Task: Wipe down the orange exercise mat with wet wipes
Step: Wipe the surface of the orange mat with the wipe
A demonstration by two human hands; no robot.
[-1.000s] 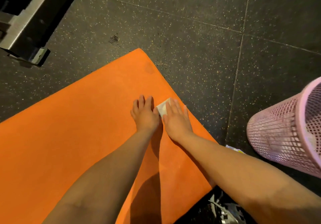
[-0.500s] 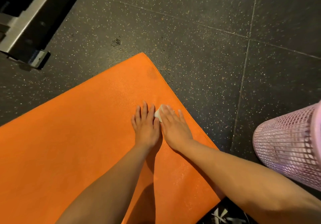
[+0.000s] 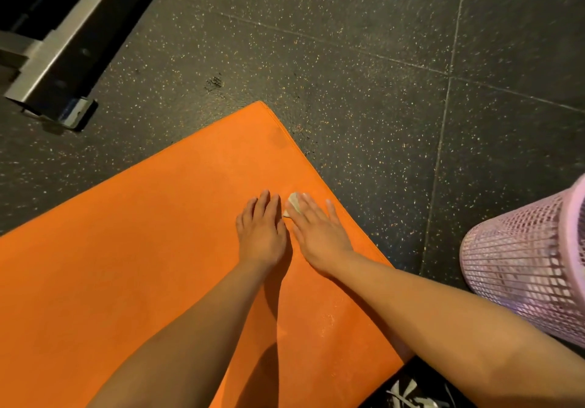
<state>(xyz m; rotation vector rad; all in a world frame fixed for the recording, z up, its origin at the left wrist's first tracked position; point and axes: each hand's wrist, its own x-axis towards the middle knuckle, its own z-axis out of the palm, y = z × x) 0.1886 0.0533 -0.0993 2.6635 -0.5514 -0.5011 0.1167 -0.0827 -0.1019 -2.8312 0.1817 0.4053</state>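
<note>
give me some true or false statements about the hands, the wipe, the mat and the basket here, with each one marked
1. The right hand presses a wet wipe onto the orange mat with straight fingers. True.
2. The left hand is lifted off the mat, gripping a second wipe. False: it rests flat on the mat beside the right hand, and no wipe shows in it.
3. The pink mesh basket stands on the mat. False: it is on the dark speckled floor, to the right of the mat.
4. A metal frame lies on the floor at upper left, off the mat. True.
</note>
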